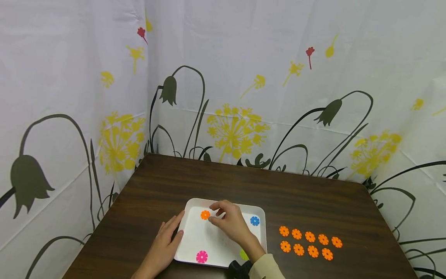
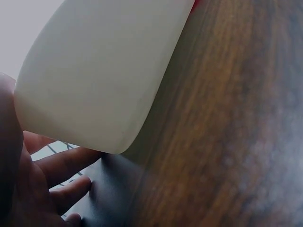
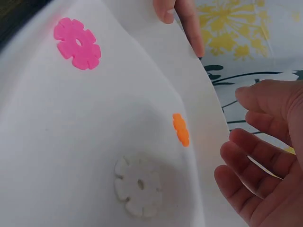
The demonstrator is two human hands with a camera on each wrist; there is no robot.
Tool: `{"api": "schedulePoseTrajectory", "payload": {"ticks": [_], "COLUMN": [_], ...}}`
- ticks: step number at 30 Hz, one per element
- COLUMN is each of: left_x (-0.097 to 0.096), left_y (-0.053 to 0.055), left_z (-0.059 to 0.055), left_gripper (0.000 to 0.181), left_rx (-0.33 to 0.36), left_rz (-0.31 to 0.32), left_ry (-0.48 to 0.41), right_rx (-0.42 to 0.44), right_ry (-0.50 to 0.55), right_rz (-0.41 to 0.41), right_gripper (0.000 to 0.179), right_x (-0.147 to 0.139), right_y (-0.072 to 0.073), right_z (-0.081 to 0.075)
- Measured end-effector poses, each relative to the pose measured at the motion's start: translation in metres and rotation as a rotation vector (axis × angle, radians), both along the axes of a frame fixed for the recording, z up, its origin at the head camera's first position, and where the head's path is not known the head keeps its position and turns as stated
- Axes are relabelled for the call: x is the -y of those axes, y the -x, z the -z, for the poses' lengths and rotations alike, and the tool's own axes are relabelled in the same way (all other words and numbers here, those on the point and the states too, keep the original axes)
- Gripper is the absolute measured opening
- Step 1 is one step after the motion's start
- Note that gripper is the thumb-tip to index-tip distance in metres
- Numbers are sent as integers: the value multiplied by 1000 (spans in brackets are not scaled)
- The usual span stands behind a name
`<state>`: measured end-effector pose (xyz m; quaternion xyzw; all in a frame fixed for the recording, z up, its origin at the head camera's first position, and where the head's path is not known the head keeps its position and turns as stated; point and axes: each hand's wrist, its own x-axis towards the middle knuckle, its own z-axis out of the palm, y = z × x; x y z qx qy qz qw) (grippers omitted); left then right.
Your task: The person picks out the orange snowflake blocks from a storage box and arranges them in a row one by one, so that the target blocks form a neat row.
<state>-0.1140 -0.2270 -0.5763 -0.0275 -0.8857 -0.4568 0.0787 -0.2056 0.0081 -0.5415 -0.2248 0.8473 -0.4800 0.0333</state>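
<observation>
A white tray (image 1: 195,236) lies on the dark wooden table, holding notched flower-shaped discs. An orange disc (image 1: 205,215) is by its far left corner and a blue disc (image 1: 255,221) by the far right one. Nearer me are a pink disc (image 1: 201,256) and a green disc (image 1: 244,254), the latter partly behind my right wrist. The right wrist view also shows a white disc (image 3: 138,187) on the tray floor. My left hand (image 1: 163,243) touches the tray's left rim, fingers extended. Over the tray, close to the orange disc, my right hand (image 1: 232,223) has loosely bent, parted fingers holding nothing.
Several more orange discs (image 1: 313,251) lie in two rows on the table (image 1: 362,217) to the right of the tray. Behind the table's far edge hangs a white curtain (image 1: 271,31) printed with flowers. A dark object (image 1: 239,269) is at my right wrist.
</observation>
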Motion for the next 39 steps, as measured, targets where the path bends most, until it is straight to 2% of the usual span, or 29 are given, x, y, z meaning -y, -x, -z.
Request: {"api": "schedulePoseTrajectory", "payload": {"ticks": [6,19,31,39], "left_x": [1,2,1,2], "left_y": [1,1,0,-1], "left_z": [1,-1,0,0], "left_gripper": [58,58,58,59], "left_rx": [40,34,31,25], "left_rz": [4,8,-1,6], "left_ry": [1,5,2,6], "right_rx": [14,28,-85,-189], "right_ry": [-28,-118,-324,-471], "right_rz": [-24,-69,-107,-103], "right_gripper": [28,27,26,37], "right_x": [13,24,36,39], "right_y": [5,13,20,20], "right_z": [-2,2,3,5]}}
